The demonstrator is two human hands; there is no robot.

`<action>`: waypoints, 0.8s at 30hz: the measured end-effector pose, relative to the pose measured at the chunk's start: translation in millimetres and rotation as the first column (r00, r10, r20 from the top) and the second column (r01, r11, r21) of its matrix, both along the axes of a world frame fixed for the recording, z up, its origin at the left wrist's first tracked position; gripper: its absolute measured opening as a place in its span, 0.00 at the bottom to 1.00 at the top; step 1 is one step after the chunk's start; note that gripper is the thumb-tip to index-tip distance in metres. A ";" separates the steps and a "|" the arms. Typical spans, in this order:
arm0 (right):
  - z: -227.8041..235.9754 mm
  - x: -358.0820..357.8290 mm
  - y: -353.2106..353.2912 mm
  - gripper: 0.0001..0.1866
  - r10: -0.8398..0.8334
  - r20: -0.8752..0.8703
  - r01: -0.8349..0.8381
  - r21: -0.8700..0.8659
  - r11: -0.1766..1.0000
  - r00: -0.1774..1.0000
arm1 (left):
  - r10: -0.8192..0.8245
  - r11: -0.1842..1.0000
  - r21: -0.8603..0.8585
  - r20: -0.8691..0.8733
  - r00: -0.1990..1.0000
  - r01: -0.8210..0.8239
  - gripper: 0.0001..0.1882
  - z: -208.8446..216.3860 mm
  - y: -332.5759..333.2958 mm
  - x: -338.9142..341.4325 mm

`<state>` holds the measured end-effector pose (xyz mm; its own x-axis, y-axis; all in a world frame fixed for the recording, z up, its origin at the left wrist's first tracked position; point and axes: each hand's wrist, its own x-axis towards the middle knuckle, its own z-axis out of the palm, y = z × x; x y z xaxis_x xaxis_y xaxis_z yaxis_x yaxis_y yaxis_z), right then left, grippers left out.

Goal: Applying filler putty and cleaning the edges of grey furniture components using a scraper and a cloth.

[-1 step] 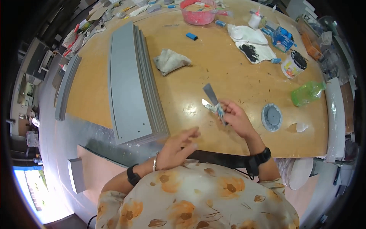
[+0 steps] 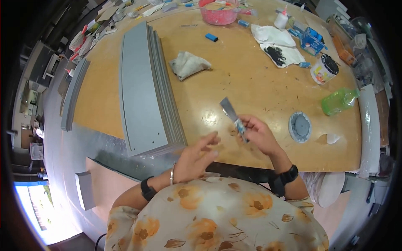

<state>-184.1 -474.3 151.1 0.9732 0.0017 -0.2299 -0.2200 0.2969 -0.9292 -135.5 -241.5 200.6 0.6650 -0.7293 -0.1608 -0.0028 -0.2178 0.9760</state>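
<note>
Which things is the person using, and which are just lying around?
Seemingly in use:
scraper, held in the right hand
perhaps the grey panels near the left hand

Probably just lying about:
green bottle
pink tub
crumpled cloth

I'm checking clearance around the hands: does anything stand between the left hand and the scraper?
Nothing visible does: between the left hand and the scraper no object shows, just tabletop. The right hand holds the scraper, covering part of its handle.
</note>
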 end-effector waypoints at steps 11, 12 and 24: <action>-0.1 -36.1 32.7 0.18 0.260 -0.132 -0.246 0.115 0.962 0.957 | 0.222 0.971 -0.013 -0.301 0.927 -0.237 0.12 -19.1 -26.6 17.6; -1.5 -36.4 33.1 0.18 0.258 -0.136 -0.243 0.116 0.963 0.957 | 0.216 0.971 -0.035 -0.306 0.927 -0.237 0.12 -21.9 -26.4 17.1; -17.9 7.2 -3.0 0.11 -0.107 0.167 0.196 -0.899 0.392 0.980 | 0.267 0.962 0.143 -0.315 0.911 -0.232 0.10 -18.8 -14.7 11.8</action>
